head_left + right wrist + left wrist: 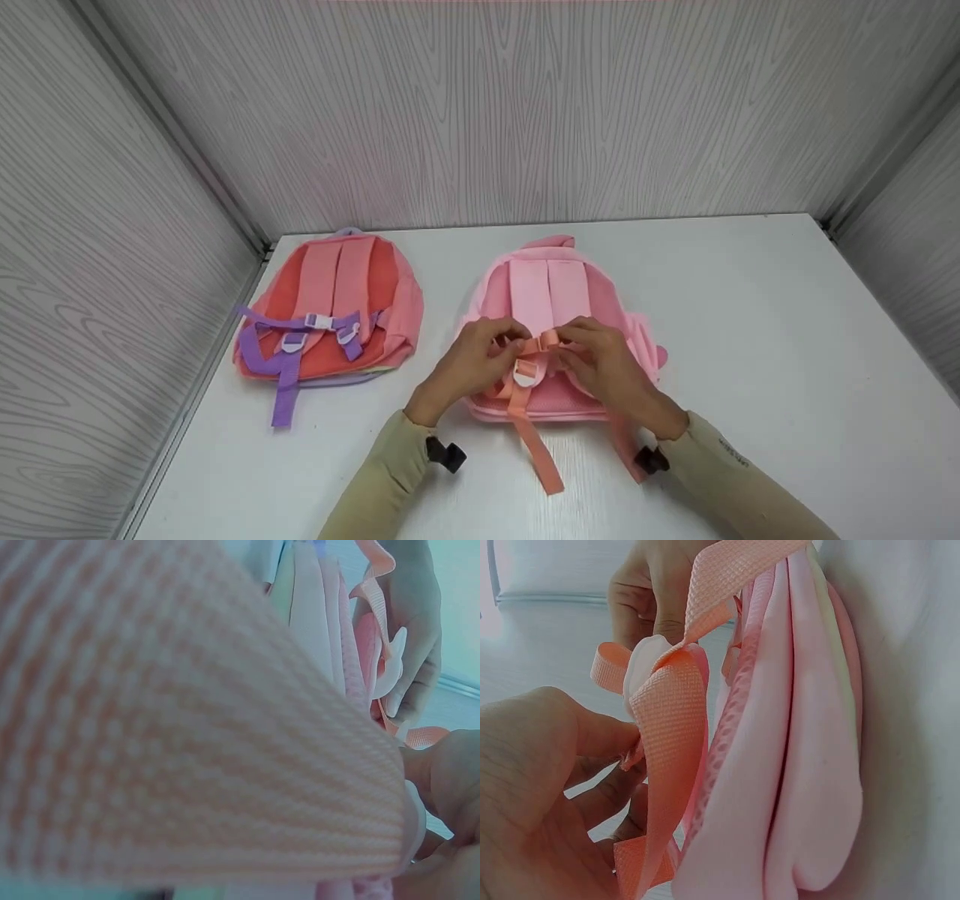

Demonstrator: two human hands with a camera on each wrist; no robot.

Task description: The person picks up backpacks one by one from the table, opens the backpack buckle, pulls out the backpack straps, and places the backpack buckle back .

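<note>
A light pink backpack (495, 300) lies with its shoulder-strap side up. Above its lower half, my left hand (480, 356) pinches an orange webbing strap (531, 346) between thumb and fingers. My right hand (604, 364) pinches the same strap from the other side, close to a small orange loop (550, 339). A white plastic slider (525, 373) hangs just below, with a loose orange strap end (541, 457) running past the bag's bottom edge. In the right wrist view, a wide orange strap (187, 727) fills much of the picture and partly hides the right hand (454, 795).
To the left lies a coral backpack (281, 289) with purple straps (286, 390) and a white buckle (319, 322) across its back. Both bags are on a white table (765, 337), with wood-grain panels (510, 112) standing behind and at the sides.
</note>
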